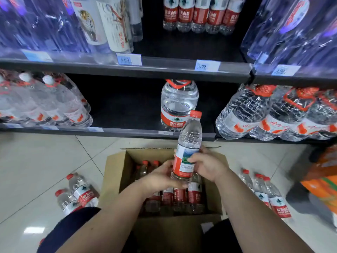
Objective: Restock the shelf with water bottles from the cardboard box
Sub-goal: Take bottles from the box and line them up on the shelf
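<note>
A small water bottle [187, 141] with a red cap and red-and-white label is held upright above the open cardboard box [116, 172]. My right hand [207, 164] grips its label from the right. My left hand [162, 175] holds its base from the left, fingers round it. Inside the box stand several more red-capped bottles [180, 196]. The dark shelf [127, 133] stands in front of me, with a row of small bottles [198, 15] at the back of the upper level.
A large water jug [178, 103] stands mid lower shelf, with big bottle packs left [45, 105] and right [273, 114]. Loose small bottles lie on the tiled floor left [78, 192] and right [266, 190] of the box. An orange package [324, 181] sits at far right.
</note>
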A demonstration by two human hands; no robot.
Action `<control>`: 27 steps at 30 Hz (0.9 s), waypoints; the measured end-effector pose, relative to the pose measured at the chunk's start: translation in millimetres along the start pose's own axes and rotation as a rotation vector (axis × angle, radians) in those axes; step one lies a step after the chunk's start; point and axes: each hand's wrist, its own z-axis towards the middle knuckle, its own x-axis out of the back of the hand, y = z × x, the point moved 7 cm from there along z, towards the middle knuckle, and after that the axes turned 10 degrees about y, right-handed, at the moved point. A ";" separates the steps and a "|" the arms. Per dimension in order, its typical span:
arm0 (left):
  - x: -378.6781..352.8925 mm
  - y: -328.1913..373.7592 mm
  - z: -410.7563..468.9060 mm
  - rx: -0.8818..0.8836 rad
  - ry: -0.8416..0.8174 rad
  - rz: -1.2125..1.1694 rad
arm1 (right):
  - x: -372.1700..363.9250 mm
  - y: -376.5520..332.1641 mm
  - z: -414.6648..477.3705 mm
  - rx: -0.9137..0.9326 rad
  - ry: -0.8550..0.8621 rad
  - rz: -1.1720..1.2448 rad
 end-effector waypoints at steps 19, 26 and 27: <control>85.5 234.0 -11.1 -0.619 0.831 -0.170 | -84.9 -207.8 -9.9 0.565 0.239 -0.176; 118.3 254.0 -21.5 -0.698 0.566 -0.232 | -84.1 -235.6 7.8 0.490 0.234 -0.174; 130.6 258.3 -20.2 -0.670 0.504 -0.258 | -89.5 -240.1 9.4 0.465 0.221 -0.180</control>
